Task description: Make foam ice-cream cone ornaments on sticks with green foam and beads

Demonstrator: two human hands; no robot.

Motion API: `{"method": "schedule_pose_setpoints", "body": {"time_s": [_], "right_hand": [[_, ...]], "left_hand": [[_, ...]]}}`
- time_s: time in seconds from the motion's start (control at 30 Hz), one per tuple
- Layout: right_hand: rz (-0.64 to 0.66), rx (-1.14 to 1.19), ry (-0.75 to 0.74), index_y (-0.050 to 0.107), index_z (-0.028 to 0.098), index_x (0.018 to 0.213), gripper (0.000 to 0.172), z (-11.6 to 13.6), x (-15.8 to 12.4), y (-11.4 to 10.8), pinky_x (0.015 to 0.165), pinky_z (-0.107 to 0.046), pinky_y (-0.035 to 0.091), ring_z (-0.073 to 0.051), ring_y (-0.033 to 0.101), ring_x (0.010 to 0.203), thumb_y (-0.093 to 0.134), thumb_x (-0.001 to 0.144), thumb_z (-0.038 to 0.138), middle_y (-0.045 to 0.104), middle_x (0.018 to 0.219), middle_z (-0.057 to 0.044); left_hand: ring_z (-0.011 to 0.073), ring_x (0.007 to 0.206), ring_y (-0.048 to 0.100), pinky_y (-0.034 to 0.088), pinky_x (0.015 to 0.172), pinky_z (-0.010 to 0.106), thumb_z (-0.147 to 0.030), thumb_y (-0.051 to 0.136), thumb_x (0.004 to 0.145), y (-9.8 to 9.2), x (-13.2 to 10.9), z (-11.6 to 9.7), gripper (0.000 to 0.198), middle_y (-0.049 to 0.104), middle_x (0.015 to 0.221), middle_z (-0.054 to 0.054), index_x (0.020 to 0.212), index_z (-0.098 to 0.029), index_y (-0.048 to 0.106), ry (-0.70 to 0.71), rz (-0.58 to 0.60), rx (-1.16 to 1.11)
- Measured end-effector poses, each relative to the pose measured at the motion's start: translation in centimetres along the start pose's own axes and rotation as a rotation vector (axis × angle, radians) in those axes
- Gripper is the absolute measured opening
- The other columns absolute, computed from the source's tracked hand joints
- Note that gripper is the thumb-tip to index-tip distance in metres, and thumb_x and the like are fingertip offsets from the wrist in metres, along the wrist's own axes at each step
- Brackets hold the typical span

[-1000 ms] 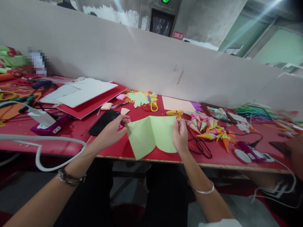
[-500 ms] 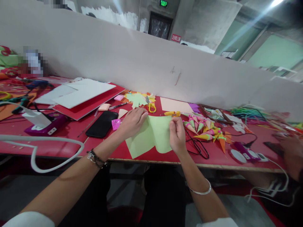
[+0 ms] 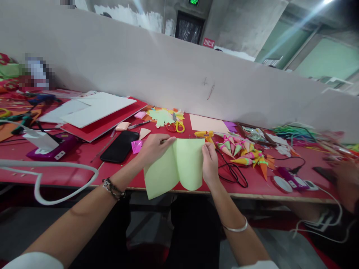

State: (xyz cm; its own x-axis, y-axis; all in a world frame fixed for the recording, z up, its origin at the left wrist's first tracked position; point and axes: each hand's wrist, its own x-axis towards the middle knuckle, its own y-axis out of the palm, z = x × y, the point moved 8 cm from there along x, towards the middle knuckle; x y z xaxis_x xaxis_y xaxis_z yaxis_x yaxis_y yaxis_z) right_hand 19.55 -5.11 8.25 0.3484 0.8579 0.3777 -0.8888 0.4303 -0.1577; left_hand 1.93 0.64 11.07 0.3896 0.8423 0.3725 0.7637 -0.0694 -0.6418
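Observation:
A sheet of light green paper [image 3: 191,164] hangs between my two hands over the table's front edge, bent along its middle, its right part curling down. My left hand [image 3: 157,147] pinches the top of the sheet near the bend, thumb and fingers closed on it. At the right edge, my right hand [image 3: 210,160] grips the paper between thumb and fingers. Just beyond that hand lies a yellow glue gun [image 3: 204,133]. Yellow-handled scissors [image 3: 180,127] rest behind the sheet, close to light green and yellow paper scraps [image 3: 161,116].
A black phone [image 3: 120,146] and a pink wrapper [image 3: 136,147] lie left of my left hand. White boards [image 3: 98,108] are stacked behind. Small paper cones [image 3: 246,155] and a black cable [image 3: 234,175] sit right. Another person's hand [image 3: 346,175] shows at the far right.
The green paper has come slightly lower and toward me, its bend standing out more sharply. My left hand has shifted a little down and left; both hands keep hold of the sheet.

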Motion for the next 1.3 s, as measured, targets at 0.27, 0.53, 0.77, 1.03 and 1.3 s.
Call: {"method": "schedule_pose_setpoints", "body": {"time_s": [0.27,0.53,0.77,1.03,1.3], "right_hand": [[0.108,0.004,0.080,0.049,0.017,0.066,0.029,-0.5,0.2,0.6,0.047,-0.021,0.031,-0.009,0.037,0.051,0.045,0.077,0.044,0.041,0.057,0.003],[0.027,-0.140,-0.065,0.036,0.017,0.054,0.034,0.7,0.0,0.1,0.045,-0.020,0.023,-0.007,0.026,0.048,0.044,0.077,0.040,0.028,0.050,0.006],[0.001,-0.226,-0.115,0.032,0.018,0.053,0.034,1.2,-0.3,0.0,0.044,-0.020,0.020,-0.006,0.024,0.047,0.045,0.078,0.038,0.025,0.049,0.007],[-0.052,-0.227,-0.099,0.048,0.015,0.060,0.031,1.1,-0.5,-0.6,0.047,-0.020,0.027,-0.008,0.031,0.049,0.043,0.079,0.039,0.037,0.051,0.005],[-0.124,-0.142,-0.022,0.050,0.015,0.066,0.031,-0.3,0.1,-2.1,0.046,-0.021,0.029,-0.008,0.032,0.048,0.041,0.079,0.042,0.040,0.053,0.004]], "left_hand": [[0.0065,0.046,0.022,0.016,0.045,0.023,-0.037,0.039,0.080,-0.4,0.1,-1.1,0.040,0.021,0.048,-0.005,0.049,-0.017,0.023,0.138,0.027,-0.021],[0.0063,0.046,0.022,0.017,0.043,0.021,-0.036,0.037,0.080,-0.7,-0.1,-0.5,0.037,0.019,0.052,-0.005,0.052,-0.018,0.020,0.078,0.059,-0.166],[0.0065,0.047,0.023,0.017,0.044,0.022,-0.036,0.035,0.081,-0.7,-0.4,-0.3,0.036,0.020,0.052,-0.005,0.053,-0.017,0.021,0.058,0.059,-0.066],[0.0065,0.047,0.025,0.019,0.045,0.021,-0.040,0.036,0.080,-1.3,-0.2,1.2,0.037,0.024,0.051,-0.005,0.052,-0.017,0.028,-0.016,-0.011,-0.110],[0.0071,0.051,0.032,0.025,0.048,0.020,-0.040,0.043,0.077,-0.9,-1.6,3.5,0.031,0.035,0.054,-0.005,0.058,-0.015,0.047,-0.018,0.136,-0.082]]}}
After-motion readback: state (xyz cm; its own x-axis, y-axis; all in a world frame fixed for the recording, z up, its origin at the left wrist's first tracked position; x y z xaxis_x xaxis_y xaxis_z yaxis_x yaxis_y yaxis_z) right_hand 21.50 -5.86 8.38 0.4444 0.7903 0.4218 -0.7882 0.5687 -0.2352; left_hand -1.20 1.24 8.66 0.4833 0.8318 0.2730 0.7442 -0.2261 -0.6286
